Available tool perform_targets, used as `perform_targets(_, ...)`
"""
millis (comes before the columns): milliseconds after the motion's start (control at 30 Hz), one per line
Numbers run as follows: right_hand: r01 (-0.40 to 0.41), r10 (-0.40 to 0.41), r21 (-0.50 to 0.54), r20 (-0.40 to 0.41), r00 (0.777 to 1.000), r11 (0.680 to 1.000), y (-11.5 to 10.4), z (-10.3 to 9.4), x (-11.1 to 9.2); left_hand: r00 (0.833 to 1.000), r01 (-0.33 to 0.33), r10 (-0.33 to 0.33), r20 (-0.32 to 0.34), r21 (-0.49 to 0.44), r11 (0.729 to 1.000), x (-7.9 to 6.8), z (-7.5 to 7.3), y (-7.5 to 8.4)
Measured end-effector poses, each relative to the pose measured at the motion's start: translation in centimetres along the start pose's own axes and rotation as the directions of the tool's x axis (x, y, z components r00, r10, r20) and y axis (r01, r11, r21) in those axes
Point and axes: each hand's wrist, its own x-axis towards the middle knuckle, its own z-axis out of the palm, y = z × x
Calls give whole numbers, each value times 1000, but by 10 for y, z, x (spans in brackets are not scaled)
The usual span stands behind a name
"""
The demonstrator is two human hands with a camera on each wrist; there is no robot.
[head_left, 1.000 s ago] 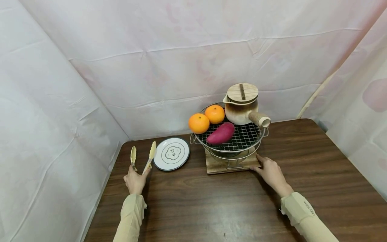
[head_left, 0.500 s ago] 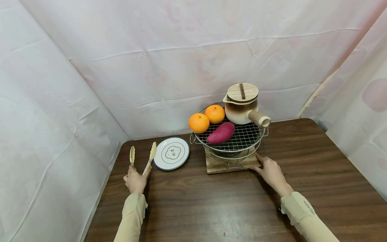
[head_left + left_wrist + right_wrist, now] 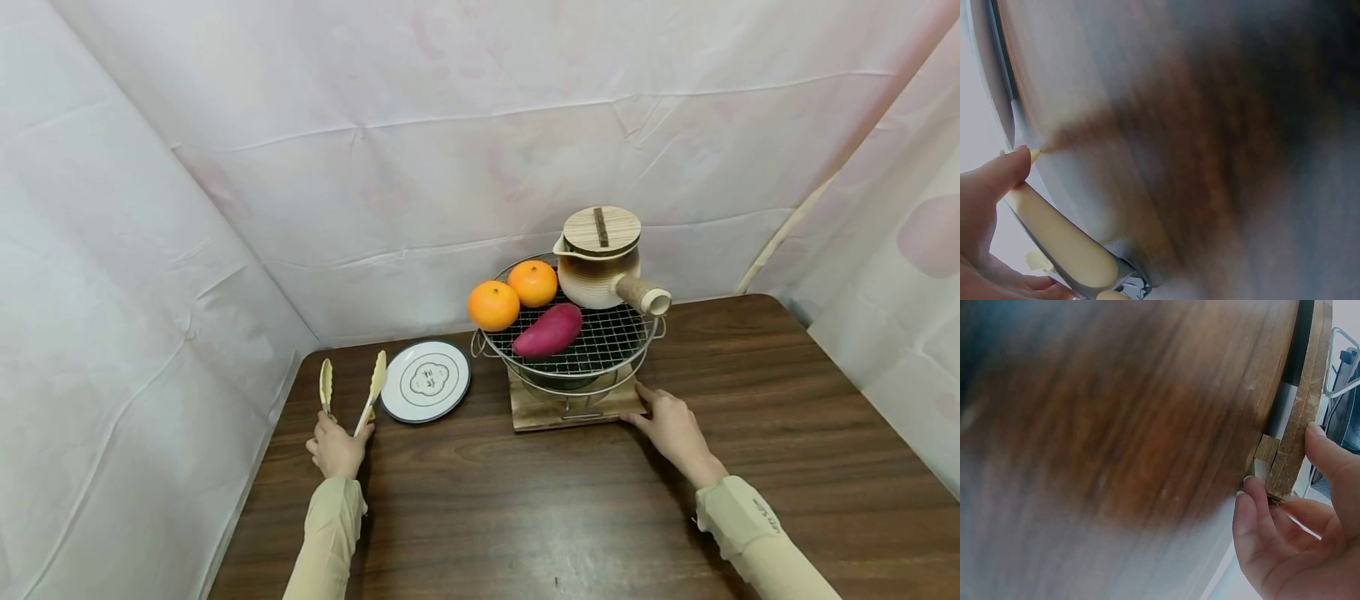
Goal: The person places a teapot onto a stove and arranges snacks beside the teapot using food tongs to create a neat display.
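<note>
My left hand (image 3: 336,448) holds a pair of tongs (image 3: 376,379), whose pale yellow scalloped tips point away from me and are spread apart. In the left wrist view, the thumb and fingers lie around the cream tong handle (image 3: 1063,234). At the right front corner of a square wooden board (image 3: 540,414), my right hand (image 3: 675,429) grips the edge. The right wrist view has the thumb on top of the board (image 3: 1300,406) and fingertips at its underside. A round wire grill (image 3: 611,354) stands on this board, bearing two oranges (image 3: 493,307), a purple sweet potato (image 3: 550,332) and a side-handled teapot (image 3: 592,279).
A white plate (image 3: 397,392) with a dark rim lies between the tongs and the grill. The brown wooden table (image 3: 525,517) spreads in front. Pale cloth (image 3: 375,208) hangs close behind the table and at both sides.
The tongs and left hand have shifted very slightly, with the tips a little further left. The right hand, board and grill stay where they were.
</note>
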Motion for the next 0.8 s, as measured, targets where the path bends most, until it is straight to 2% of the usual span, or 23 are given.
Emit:
perform_targets(233,4,-4,4,-4,1000,1000,0,0,0,1000,5,-6,18,28,1000,0,-2,2)
perform_targets(633,-8,8,7,9,1000,1000,-2,-1,-1,995,-6,1,98,44,999,-5,-10,3)
perform_targets(800,-15,15,-6,19,1000,1000,-4,-2,-3,997,-30,28,68,22,999,-9,-11,4)
